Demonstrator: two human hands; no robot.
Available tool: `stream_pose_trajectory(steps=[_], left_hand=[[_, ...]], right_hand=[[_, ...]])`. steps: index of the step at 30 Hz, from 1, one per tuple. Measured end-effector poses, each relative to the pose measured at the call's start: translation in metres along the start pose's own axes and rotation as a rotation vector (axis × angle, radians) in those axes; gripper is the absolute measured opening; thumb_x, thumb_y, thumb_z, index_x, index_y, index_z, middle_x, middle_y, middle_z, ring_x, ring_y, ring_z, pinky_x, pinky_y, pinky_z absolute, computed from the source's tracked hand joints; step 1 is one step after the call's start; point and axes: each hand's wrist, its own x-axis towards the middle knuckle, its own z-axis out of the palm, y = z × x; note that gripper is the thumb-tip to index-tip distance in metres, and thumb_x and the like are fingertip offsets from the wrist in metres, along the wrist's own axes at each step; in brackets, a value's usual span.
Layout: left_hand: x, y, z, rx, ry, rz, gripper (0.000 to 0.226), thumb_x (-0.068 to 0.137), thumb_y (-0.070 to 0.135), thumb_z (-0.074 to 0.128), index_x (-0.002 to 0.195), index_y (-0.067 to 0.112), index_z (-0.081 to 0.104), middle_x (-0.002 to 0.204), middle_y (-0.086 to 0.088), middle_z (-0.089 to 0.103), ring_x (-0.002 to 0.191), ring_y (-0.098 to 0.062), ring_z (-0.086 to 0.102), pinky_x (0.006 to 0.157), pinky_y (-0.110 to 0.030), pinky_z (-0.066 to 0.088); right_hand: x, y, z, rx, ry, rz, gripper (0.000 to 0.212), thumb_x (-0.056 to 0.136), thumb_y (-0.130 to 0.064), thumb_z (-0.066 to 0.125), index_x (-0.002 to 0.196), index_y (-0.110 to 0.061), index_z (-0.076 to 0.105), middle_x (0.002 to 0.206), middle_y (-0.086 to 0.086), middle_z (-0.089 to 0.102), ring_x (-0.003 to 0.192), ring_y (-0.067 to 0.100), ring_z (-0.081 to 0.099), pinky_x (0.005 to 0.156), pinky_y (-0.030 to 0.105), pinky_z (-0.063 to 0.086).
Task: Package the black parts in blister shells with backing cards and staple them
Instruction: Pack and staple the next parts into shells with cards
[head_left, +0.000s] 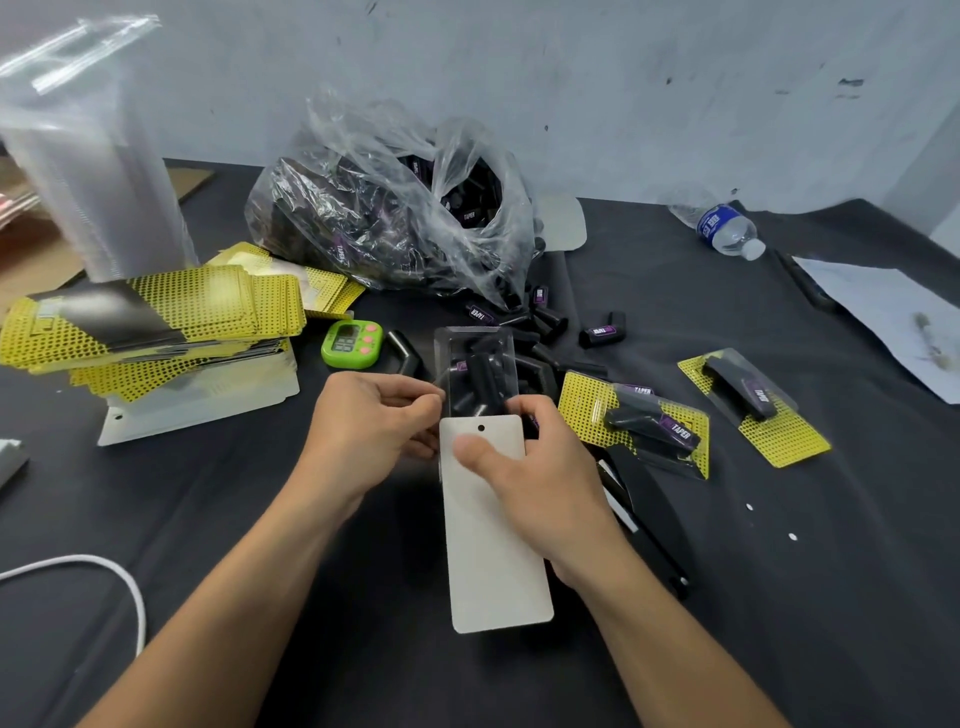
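Blister shell (475, 340) and backing card (493, 551), held above a dark-clothed table (789, 613).
Right hand (543, 491) grips the card; left hand (363, 431) pinches what seems the shell's edge; scuffed pale wall (623, 78) behind.

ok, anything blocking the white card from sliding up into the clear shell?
Nothing visible. The white backing card already meets the lower end of the clear plastic blister shell holding black parts. Only the thumb of the right hand lies on the card below its hole; the left hand pinches the shell's edge.
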Motion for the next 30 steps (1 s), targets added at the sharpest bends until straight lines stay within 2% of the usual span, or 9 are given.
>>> stream_pose_trajectory(steps=[2, 3, 7, 12, 15, 19, 23, 26, 30], left_hand=[[-0.001, 0.001, 0.0, -0.005, -0.006, 0.006, 0.013, 0.087, 0.001, 0.073, 0.084, 0.01, 0.081, 0.067, -0.015, 0.074, 0.053, -0.021, 0.07, 0.052, -0.024, 0.056], [-0.001, 0.001, -0.001, -0.004, -0.014, 0.002, 0.013, 0.086, 0.0, 0.073, 0.084, 0.01, 0.081, 0.068, -0.016, 0.074, 0.055, -0.022, 0.07, 0.053, -0.025, 0.057], [-0.004, 0.0, 0.001, 0.013, -0.036, -0.053, 0.018, 0.081, -0.002, 0.076, 0.087, 0.014, 0.081, 0.072, -0.012, 0.077, 0.062, -0.021, 0.074, 0.056, -0.024, 0.058], [-0.004, -0.003, 0.009, -0.021, -0.053, -0.189, 0.023, 0.078, -0.002, 0.078, 0.088, 0.018, 0.082, 0.075, -0.003, 0.077, 0.068, -0.014, 0.074, 0.06, -0.023, 0.059], [-0.005, -0.006, 0.013, 0.007, -0.065, -0.205, 0.03, 0.078, -0.004, 0.078, 0.092, 0.022, 0.082, 0.075, 0.001, 0.076, 0.072, -0.015, 0.075, 0.064, -0.027, 0.061], [-0.008, -0.006, 0.013, 0.068, -0.046, -0.17, 0.037, 0.076, -0.001, 0.079, 0.099, 0.028, 0.08, 0.082, 0.001, 0.078, 0.074, -0.026, 0.077, 0.073, -0.041, 0.066], [-0.012, 0.0, 0.011, 0.045, -0.024, -0.106, 0.039, 0.066, 0.008, 0.077, 0.097, 0.033, 0.08, 0.081, 0.001, 0.078, 0.062, -0.02, 0.071, 0.077, -0.049, 0.065], [-0.016, 0.002, 0.01, 0.082, -0.031, -0.012, 0.04, 0.073, 0.004, 0.081, 0.097, 0.035, 0.08, 0.081, 0.003, 0.078, 0.068, -0.016, 0.072, 0.072, -0.043, 0.066], [-0.015, 0.01, 0.005, -0.158, -0.076, -0.089, 0.026, 0.084, -0.003, 0.078, 0.097, 0.019, 0.082, 0.087, -0.008, 0.079, 0.072, -0.021, 0.075, 0.061, -0.027, 0.061]], right_hand=[[-0.001, 0.0, 0.0, -0.05, 0.024, -0.023, 0.051, 0.064, -0.055, 0.079, 0.105, -0.046, 0.05, 0.088, -0.017, 0.072, 0.076, -0.008, 0.066, 0.056, 0.011, 0.051], [0.0, 0.001, 0.0, -0.048, 0.031, -0.025, 0.05, 0.067, -0.049, 0.082, 0.106, -0.045, 0.05, 0.089, -0.017, 0.072, 0.075, -0.009, 0.066, 0.052, 0.009, 0.047], [0.002, 0.005, -0.002, 0.041, 0.081, -0.035, 0.045, 0.076, -0.027, 0.085, 0.103, -0.042, 0.053, 0.09, -0.011, 0.074, 0.072, 0.002, 0.072, 0.055, 0.018, 0.053], [0.001, 0.009, 0.002, 0.076, 0.136, -0.072, 0.042, 0.078, -0.019, 0.083, 0.1, -0.042, 0.055, 0.079, -0.012, 0.075, 0.067, 0.004, 0.072, 0.052, 0.02, 0.053], [-0.001, 0.012, 0.007, 0.061, 0.179, -0.103, 0.042, 0.081, -0.018, 0.082, 0.104, -0.041, 0.056, 0.078, -0.012, 0.073, 0.07, 0.002, 0.07, 0.055, 0.018, 0.053], [-0.001, 0.014, 0.009, 0.023, 0.19, -0.144, 0.047, 0.083, -0.018, 0.082, 0.113, -0.042, 0.054, 0.091, -0.017, 0.07, 0.083, -0.007, 0.066, 0.062, 0.009, 0.049], [-0.001, 0.012, 0.007, -0.008, 0.173, -0.162, 0.056, 0.082, -0.024, 0.084, 0.128, -0.036, 0.054, 0.094, -0.027, 0.06, 0.089, -0.022, 0.056, 0.064, 0.0, 0.041], [-0.001, 0.01, 0.007, 0.012, 0.175, -0.17, 0.055, 0.079, -0.027, 0.087, 0.118, -0.043, 0.052, 0.088, -0.031, 0.057, 0.086, -0.028, 0.054, 0.064, -0.003, 0.04], [0.002, 0.006, 0.002, 0.123, 0.127, -0.104, 0.05, 0.073, -0.029, 0.09, 0.099, -0.055, 0.054, 0.086, -0.016, 0.075, 0.078, -0.005, 0.071, 0.06, 0.011, 0.052]])
